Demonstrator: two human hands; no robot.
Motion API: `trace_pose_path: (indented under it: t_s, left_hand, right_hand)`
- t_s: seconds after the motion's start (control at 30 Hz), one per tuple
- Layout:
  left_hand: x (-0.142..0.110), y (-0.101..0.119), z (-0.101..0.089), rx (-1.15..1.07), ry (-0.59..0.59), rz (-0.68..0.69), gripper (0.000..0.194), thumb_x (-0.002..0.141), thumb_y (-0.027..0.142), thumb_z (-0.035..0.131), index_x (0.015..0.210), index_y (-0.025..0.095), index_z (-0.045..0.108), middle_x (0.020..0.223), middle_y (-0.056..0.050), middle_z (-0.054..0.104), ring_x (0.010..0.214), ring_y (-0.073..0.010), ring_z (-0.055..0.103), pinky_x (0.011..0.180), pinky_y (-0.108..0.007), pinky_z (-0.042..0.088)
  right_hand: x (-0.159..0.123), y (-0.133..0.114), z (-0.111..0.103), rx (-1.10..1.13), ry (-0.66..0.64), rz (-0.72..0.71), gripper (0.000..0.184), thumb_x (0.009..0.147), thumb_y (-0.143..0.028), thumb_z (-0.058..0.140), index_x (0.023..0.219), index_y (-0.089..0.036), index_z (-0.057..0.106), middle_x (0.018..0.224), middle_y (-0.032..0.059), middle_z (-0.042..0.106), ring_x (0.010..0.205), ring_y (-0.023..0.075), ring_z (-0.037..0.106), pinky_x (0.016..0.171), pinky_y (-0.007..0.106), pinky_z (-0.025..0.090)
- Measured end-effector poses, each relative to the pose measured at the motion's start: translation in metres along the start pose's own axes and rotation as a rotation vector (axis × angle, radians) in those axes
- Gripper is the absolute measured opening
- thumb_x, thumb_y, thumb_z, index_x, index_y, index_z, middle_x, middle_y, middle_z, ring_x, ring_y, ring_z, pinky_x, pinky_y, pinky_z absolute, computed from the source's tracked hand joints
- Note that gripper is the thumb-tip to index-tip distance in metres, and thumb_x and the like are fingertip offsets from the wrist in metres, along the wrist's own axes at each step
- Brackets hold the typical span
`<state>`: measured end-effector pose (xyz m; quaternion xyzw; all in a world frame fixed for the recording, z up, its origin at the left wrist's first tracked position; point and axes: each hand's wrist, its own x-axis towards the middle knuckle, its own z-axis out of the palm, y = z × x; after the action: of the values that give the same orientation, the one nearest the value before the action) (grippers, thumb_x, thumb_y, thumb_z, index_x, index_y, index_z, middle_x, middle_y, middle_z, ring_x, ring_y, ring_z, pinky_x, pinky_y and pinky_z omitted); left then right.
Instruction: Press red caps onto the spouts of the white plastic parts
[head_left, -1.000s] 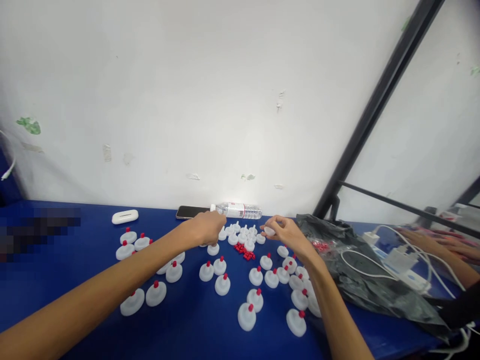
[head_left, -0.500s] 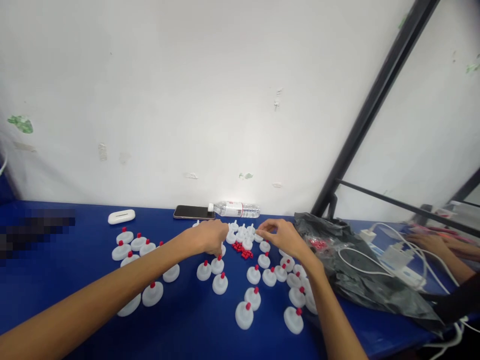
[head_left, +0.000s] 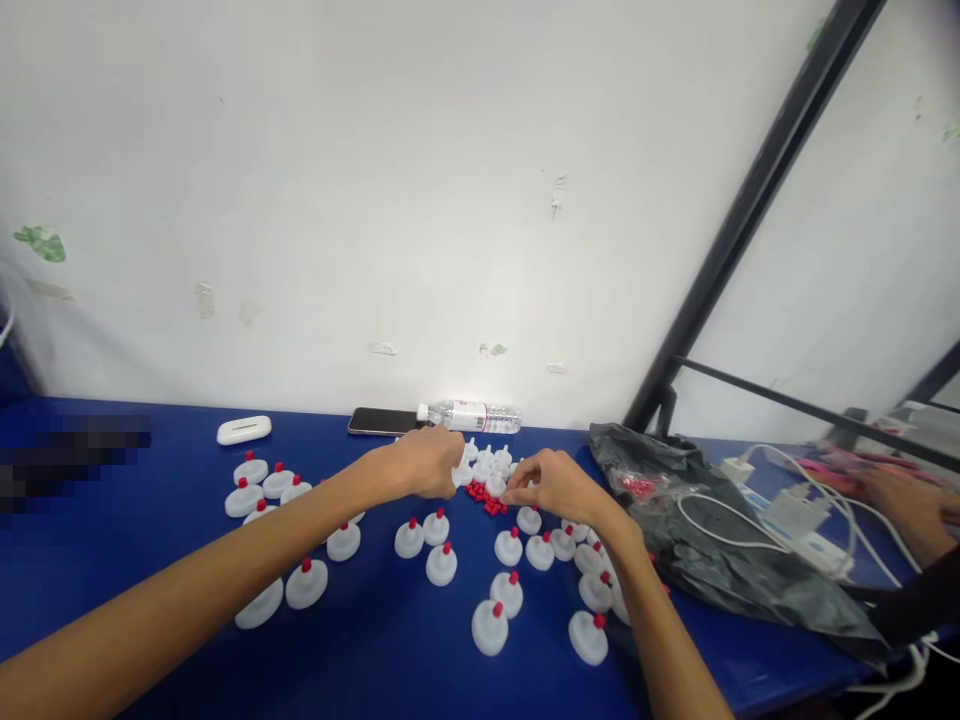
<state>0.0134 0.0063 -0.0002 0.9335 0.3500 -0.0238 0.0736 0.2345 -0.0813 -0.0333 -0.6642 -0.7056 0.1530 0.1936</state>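
Many white round caps with red tips stand scattered on the blue table. A cluster of plain white caps lies at the back, beside a small heap of loose red plugs. My left hand is curled at the left of that cluster, fingers closed on a white cap. My right hand reaches down to the red plugs, its fingertips pinched together just above them; what they hold is too small to make out.
A phone and a lying water bottle sit against the wall. A white case is at back left. A black plastic bag with red pieces, white cables and chargers lies right. Another person's hand works at far right.
My right hand has dropped from the white caps leftward to the red plug heap. My left hand drew back slightly, then returned to the white cluster.
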Motion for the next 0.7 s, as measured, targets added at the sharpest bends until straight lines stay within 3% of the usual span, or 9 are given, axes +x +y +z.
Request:
trace_pose_path:
  t_s: [0.17, 0.3, 0.4, 0.47, 0.57, 0.7]
  left_hand:
    - [0.0, -0.002, -0.001, -0.052, 0.093, 0.05, 0.027, 0.069, 0.022, 0.076, 0.097, 0.019, 0.075, 0.088, -0.01, 0.076, 0.084, -0.0296, 0.072, 0.067, -0.032, 0.051]
    - [-0.009, -0.002, 0.002, -0.083, 0.219, 0.091, 0.029, 0.078, 0.03, 0.07, 0.104, 0.019, 0.074, 0.101, -0.011, 0.076, 0.096, -0.0308, 0.071, 0.074, -0.033, 0.052]
    - [-0.023, -0.002, 0.01, -0.104, 0.32, 0.11, 0.034, 0.084, 0.032, 0.064, 0.113, 0.017, 0.071, 0.116, -0.013, 0.072, 0.098, -0.0297, 0.07, 0.078, -0.035, 0.053]
    - [-0.034, -0.001, 0.015, -0.123, 0.375, 0.121, 0.035, 0.085, 0.03, 0.062, 0.116, 0.016, 0.07, 0.113, -0.012, 0.073, 0.095, -0.0279, 0.07, 0.078, -0.035, 0.053]
    - [-0.052, 0.0, 0.024, -0.158, 0.455, 0.117, 0.037, 0.088, 0.027, 0.06, 0.122, 0.016, 0.068, 0.099, -0.007, 0.075, 0.088, -0.0237, 0.07, 0.081, -0.034, 0.052]
    - [-0.072, -0.006, 0.037, -0.235, 0.573, 0.11, 0.036, 0.09, 0.028, 0.06, 0.123, 0.018, 0.069, 0.094, -0.004, 0.073, 0.076, -0.0191, 0.067, 0.075, -0.031, 0.052]
  right_hand:
    - [0.001, -0.005, 0.003, -0.069, -0.015, -0.006, 0.007, 0.076, -0.034, 0.079, 0.074, -0.028, 0.083, 0.076, -0.0013, 0.08, 0.075, 0.0207, 0.072, 0.069, 0.028, 0.044]
    - [0.003, -0.007, 0.009, -0.12, -0.016, 0.005, 0.001, 0.071, -0.028, 0.081, 0.071, -0.028, 0.082, 0.076, 0.0002, 0.081, 0.074, 0.0222, 0.072, 0.071, 0.03, 0.044]
    - [0.004, -0.007, 0.011, -0.119, -0.018, -0.006, 0.007, 0.07, -0.021, 0.08, 0.07, -0.028, 0.081, 0.076, -0.0002, 0.081, 0.074, 0.0218, 0.072, 0.073, 0.03, 0.044]
    - [0.003, -0.006, 0.01, -0.097, -0.01, -0.022, 0.01, 0.07, -0.017, 0.078, 0.069, -0.028, 0.08, 0.076, -0.0003, 0.08, 0.076, 0.0222, 0.072, 0.075, 0.03, 0.044]
    - [-0.001, -0.007, 0.005, -0.022, 0.035, -0.047, 0.007, 0.076, -0.022, 0.076, 0.071, -0.025, 0.078, 0.077, 0.0015, 0.08, 0.078, 0.0229, 0.072, 0.074, 0.03, 0.046]
    - [-0.006, -0.018, -0.002, 0.177, 0.107, -0.09, 0.018, 0.092, -0.034, 0.063, 0.086, -0.022, 0.075, 0.083, 0.0039, 0.08, 0.078, 0.0212, 0.072, 0.07, 0.029, 0.049]
